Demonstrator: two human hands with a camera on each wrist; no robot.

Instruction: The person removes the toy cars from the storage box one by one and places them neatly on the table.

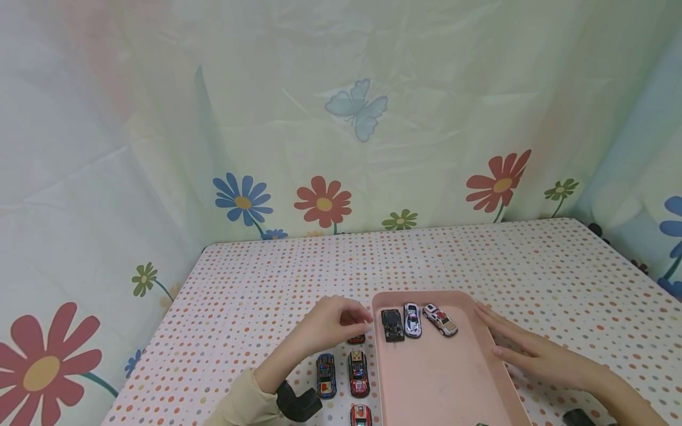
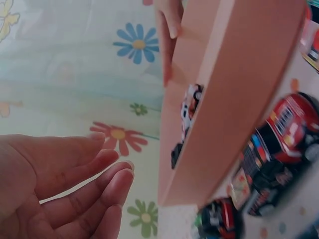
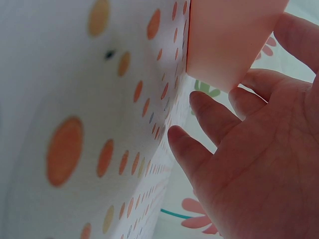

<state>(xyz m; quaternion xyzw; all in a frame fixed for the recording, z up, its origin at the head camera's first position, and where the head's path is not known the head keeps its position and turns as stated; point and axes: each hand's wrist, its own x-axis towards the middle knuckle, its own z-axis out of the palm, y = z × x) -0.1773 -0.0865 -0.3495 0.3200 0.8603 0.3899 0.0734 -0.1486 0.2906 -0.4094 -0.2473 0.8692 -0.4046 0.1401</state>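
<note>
My left hand (image 1: 331, 322) hovers by the left rim of a pink tray (image 1: 442, 378). Its fingers are loosely bent, and the left wrist view shows nothing between them. Under it a small toy car (image 1: 356, 340) is mostly hidden. My right hand (image 1: 540, 355) rests against the tray's right side, fingers nearly straight on the rim. Inside the tray's far end lie a black toy car (image 1: 392, 325), a white and purple toy car (image 1: 412, 320) and a white and red toy pickup (image 1: 440, 320), the pickup slanted.
Left of the tray stand a dark blue toy car (image 1: 326, 376), a black and red toy car (image 1: 359, 373) and a red toy car (image 1: 360, 415). A dotted cloth (image 1: 277, 278) covers the table, and a flowered curtain (image 1: 426, 148) hangs behind.
</note>
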